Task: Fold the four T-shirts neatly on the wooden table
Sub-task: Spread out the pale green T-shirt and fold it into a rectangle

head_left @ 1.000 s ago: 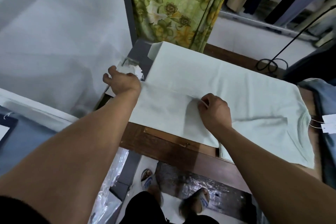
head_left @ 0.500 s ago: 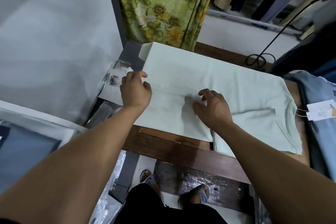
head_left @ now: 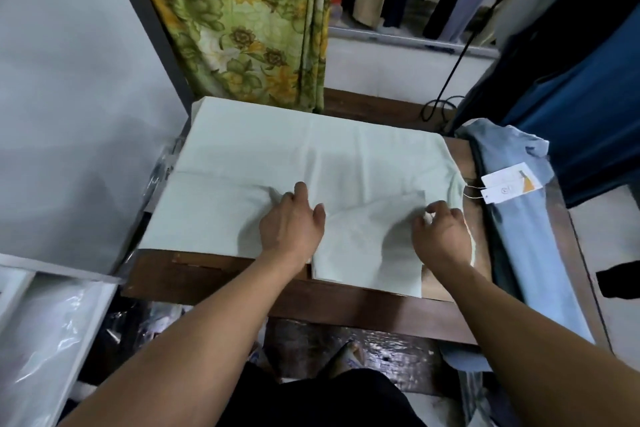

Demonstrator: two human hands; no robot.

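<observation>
A pale mint-green cotton T-shirt lies flat across most of the dark wooden table, its collar toward the table's right end and its near long edge already turned in. The left hand rests over the table's middle with its fingers bent, and it seems to pinch a small ridge of cloth at the folded edge. The right hand, nearer the table's right end, curls its fingertips around the hem of the turned-in sleeve. A light blue T-shirt with a white paper tag drapes over the table's right end.

The green cloth looks light, thin and limp, so it will likely sag and crease wherever it is unsupported, and it may slide on the wood. It is best taken at edges and corners with both hands well apart, lifted low, then smoothed flat with open palms. The blue shirt is not yet folded.
</observation>
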